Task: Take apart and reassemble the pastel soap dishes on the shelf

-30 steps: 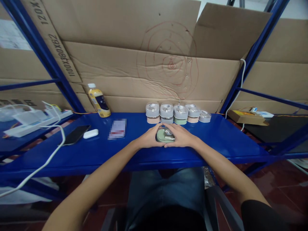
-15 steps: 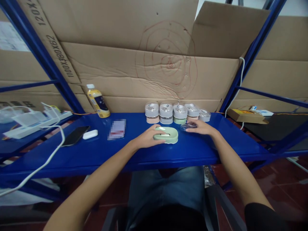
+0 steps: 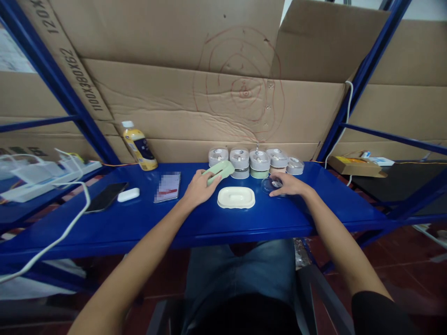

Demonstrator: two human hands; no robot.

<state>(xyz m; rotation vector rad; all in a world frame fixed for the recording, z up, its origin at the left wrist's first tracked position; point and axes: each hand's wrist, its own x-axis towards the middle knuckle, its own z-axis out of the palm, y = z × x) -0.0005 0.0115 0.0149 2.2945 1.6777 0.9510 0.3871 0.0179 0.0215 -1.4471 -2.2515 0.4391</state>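
My left hand (image 3: 201, 187) is closed around a light green oval tray (image 3: 226, 169) with a slot in it, held tilted above the table. Below and to its right, a cream oval base (image 3: 236, 198) with a raised middle lies on the blue table (image 3: 195, 228). Fingers of my right hand (image 3: 288, 184) grip a clear plastic lid (image 3: 267, 186) low over the tabletop, to the right of the base. Behind both hands, several small clear-topped containers (image 3: 260, 160) stand in a row, some with pink, grey or green lower parts.
At the back left stands a yellow bottle (image 3: 140, 146). A phone (image 3: 168, 187) lies nearer, with a white earbud case (image 3: 128, 195) and a dark phone (image 3: 106, 197) farther left. A white cable (image 3: 75, 223) crosses the left edge. Cardboard (image 3: 167, 97) walls the back.
My left hand has lifted the green tray up and to the left, off the cream base, which now shows. My right hand stays near its place, with the clear lid tilted differently.
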